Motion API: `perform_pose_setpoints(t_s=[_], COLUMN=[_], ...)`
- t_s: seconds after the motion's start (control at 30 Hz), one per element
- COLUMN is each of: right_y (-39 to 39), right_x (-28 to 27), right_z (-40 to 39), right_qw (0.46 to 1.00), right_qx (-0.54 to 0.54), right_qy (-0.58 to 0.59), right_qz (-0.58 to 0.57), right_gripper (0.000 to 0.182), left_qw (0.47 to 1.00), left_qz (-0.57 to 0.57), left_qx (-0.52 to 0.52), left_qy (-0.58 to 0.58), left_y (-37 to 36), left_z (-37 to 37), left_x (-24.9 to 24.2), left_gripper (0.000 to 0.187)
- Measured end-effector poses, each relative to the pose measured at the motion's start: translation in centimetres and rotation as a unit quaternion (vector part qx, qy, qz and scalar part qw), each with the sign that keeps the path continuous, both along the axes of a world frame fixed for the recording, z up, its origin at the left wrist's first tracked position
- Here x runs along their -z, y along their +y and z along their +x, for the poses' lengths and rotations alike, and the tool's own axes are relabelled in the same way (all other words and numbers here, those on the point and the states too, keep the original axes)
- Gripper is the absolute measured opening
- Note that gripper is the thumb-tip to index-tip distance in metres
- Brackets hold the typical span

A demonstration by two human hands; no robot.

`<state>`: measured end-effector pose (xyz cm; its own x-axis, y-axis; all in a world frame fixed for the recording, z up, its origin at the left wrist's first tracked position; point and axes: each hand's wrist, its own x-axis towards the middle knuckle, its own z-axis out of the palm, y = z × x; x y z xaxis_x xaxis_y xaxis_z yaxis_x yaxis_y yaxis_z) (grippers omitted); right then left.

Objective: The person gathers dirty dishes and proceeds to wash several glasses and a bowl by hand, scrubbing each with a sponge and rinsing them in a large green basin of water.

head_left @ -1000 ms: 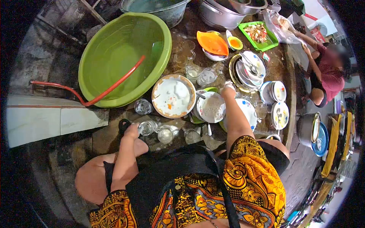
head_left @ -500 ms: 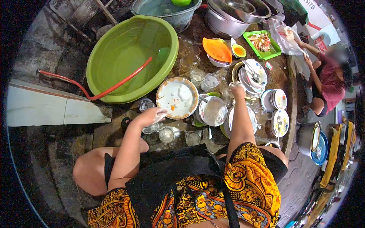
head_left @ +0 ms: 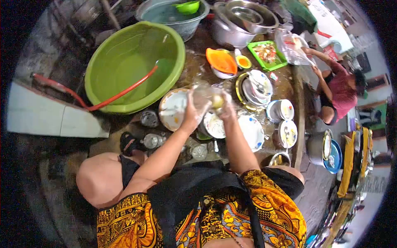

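Note:
My two hands are raised close together over the dishes, blurred by motion. Between them is a clear drinking glass (head_left: 202,92), with a yellowish patch at its right end. Soapy and curled, my left hand (head_left: 196,109) is closed around the glass's left side. My right hand (head_left: 227,109), white with suds, closes on it from the right. Beneath my left hand lies a wide plate with a brown-patterned rim (head_left: 167,108), holding food scraps. A sudsy bowl (head_left: 214,126) sits below my hands, and a white flowered plate (head_left: 251,133) is right of my right forearm.
A large green basin of water (head_left: 124,62) with a red hose (head_left: 128,94) stands at left. Stacked dishes (head_left: 257,89), an orange leaf-shaped dish (head_left: 222,61) and a green tray of scraps (head_left: 269,54) lie right. Glasses (head_left: 153,141) stand near my knees. Another person (head_left: 341,89) crouches at right.
My right hand has moved left from beside the stacked plates, and my left hand has risen to the right. Both now meet at a glass. The camera view has shifted slightly.

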<state>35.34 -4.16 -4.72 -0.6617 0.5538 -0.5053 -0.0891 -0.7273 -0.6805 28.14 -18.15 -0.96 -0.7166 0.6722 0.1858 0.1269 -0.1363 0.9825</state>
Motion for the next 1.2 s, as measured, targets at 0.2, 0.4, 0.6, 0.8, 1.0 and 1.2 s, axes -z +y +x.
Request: perform_pose_setpoints(t_s=[0.2, 0.4, 0.6, 0.8, 1.0, 1.2], right_y=[-4.6, -10.2, -8.9, -8.0, -9.0, -6.5], right_x=[-1.5, -10.7, -0.5, -0.8, -2.4, 1.3], right_z=[1.0, -2.2, -2.6, 0.3, 0.5, 0.8], right_qw=[0.898, 0.854, 0.979, 0.807, 0.89, 0.987], right_qx=[-0.208, -0.229, -0.14, -0.181, -0.229, -0.092], right_qy=[0.064, -0.035, 0.133, 0.058, -0.036, 0.1], right_qz=[0.382, 0.466, 0.067, 0.56, 0.392, 0.085], right_gripper=[0.025, 0.036, 0.044, 0.041, 0.037, 0.035], left_qw=[0.844, 0.811, 0.833, 0.827, 0.846, 0.863], left_qz=[0.123, 0.038, 0.006, -0.035, -0.053, -0.008], left_qx=[-0.049, -0.043, -0.016, -0.033, 0.001, 0.037], left_qy=[-0.519, -0.582, -0.554, -0.561, -0.531, -0.504], left_y=[-0.2, 0.8, 0.6, 0.9, 0.8, -0.5], left_z=[-4.8, -6.1, -4.5, -5.3, -4.0, -4.4], left_x=[2.8, 2.9, 3.5, 3.4, 5.2, 4.4], left_gripper=[0.032, 0.045, 0.049, 0.053, 0.052, 0.042])
